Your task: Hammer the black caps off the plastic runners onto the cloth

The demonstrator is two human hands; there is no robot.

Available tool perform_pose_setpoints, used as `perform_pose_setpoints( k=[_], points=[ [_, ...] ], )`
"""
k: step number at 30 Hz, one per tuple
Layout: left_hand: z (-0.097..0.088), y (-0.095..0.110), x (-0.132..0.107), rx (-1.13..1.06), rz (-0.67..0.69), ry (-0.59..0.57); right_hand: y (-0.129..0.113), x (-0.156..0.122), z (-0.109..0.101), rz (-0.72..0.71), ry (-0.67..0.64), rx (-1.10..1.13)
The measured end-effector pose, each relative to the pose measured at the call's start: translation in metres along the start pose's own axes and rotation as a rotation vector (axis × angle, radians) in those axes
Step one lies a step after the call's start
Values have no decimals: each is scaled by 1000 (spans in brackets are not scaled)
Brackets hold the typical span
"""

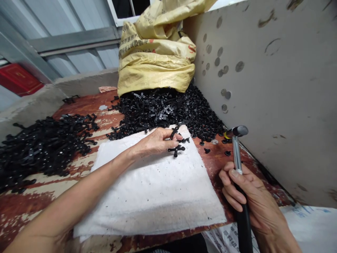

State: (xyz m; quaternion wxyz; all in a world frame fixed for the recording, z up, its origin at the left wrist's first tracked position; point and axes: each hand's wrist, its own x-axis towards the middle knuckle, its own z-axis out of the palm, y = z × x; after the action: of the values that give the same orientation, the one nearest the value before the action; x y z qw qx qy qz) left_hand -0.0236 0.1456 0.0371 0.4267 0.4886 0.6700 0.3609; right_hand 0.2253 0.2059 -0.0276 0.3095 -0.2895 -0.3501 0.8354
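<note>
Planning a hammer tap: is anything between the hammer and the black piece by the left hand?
Only a few loose black pieces on the wooden table lie between, below the raised hammer.

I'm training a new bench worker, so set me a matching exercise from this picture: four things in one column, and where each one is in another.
Things:
1. hammer
2. white cloth
3. yellow sack
4. left hand

Places:
A. on the bench, under the left forearm
B. on the cloth, touching black parts
C. gripped in the right hand
D. behind the black heap

Pairs: 1-C, 2-A, 3-D, 4-B
</note>
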Motion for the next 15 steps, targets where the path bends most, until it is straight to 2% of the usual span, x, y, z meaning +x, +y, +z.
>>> perform_pose_setpoints(
  k=[7,11,15],
  points=[
    [-8,-6,-17,59,-19,53,1,-1,-1,1,5,-7],
    [1,-20,-18,19,72,29,1,0,-2,7,10,-17],
    [9,-28,-13,40,49,12,1,1,-2,-4,6,-20]
  ],
)
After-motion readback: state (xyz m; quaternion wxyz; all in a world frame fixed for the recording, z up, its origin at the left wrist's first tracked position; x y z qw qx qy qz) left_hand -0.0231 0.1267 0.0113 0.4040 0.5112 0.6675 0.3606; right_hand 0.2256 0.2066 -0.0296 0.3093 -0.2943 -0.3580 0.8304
